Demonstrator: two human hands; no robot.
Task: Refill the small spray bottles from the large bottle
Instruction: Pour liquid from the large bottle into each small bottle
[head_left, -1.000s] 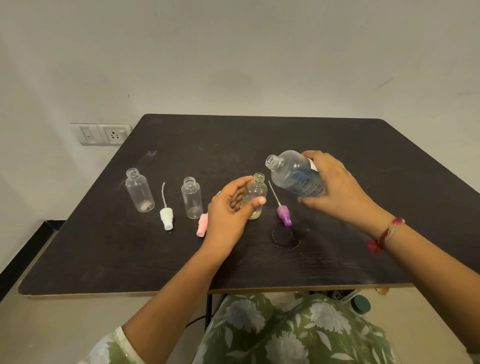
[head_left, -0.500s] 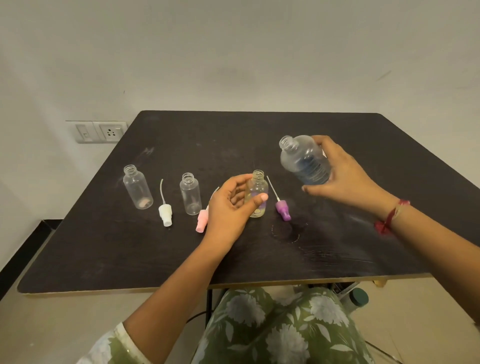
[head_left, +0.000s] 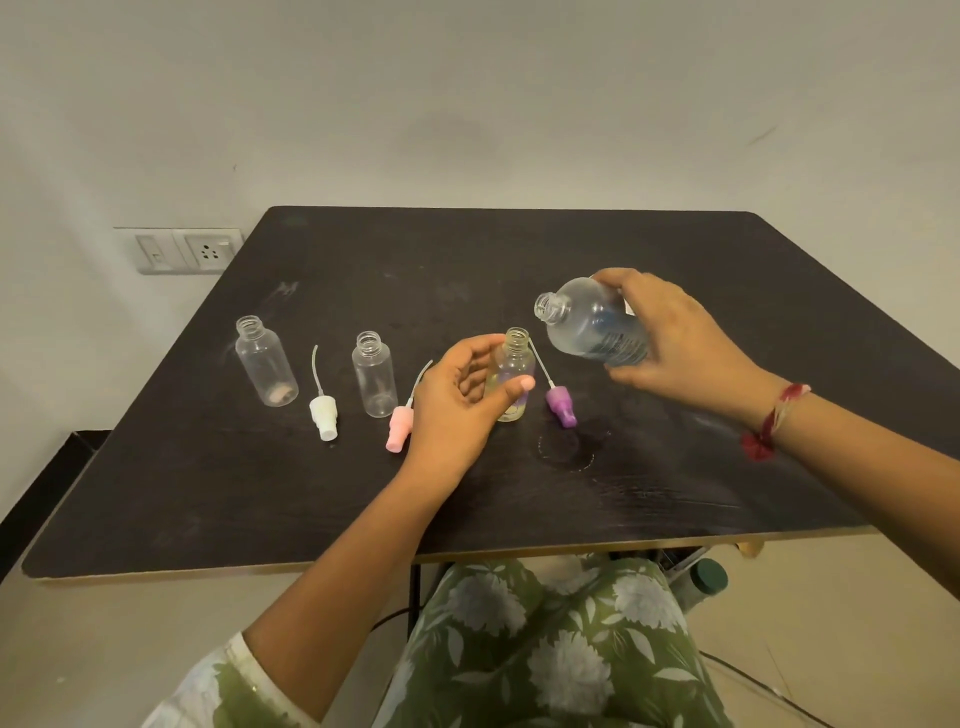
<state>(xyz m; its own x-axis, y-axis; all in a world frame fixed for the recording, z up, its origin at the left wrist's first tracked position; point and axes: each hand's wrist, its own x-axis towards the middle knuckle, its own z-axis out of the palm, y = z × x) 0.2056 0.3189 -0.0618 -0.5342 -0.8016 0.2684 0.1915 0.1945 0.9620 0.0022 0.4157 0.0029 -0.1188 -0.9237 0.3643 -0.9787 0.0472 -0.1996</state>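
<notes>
Three small clear bottles stand uncapped on the black table (head_left: 675, 249): a left bottle (head_left: 266, 368), a middle bottle (head_left: 374, 380) and a right bottle (head_left: 514, 374) with a little yellowish liquid. My left hand (head_left: 457, 400) wraps its fingers and thumb around the right bottle. My right hand (head_left: 675, 343) holds the large clear bottle (head_left: 589, 327), uncapped and tilted, its mouth pointing left a little above and right of the small bottle's neck. Three spray heads lie on the table: white (head_left: 324, 410), pink (head_left: 399, 427) and purple (head_left: 560, 406).
A wet ring mark (head_left: 566, 447) lies on the table in front of the purple spray head. A wall socket (head_left: 179, 250) sits left of the table. A green-capped bottle (head_left: 706, 579) stands on the floor under the table's front right edge.
The large bottle in my right hand drew away to the right, then came back toward the small bottle's neck. My left hand stays on the right small bottle.
</notes>
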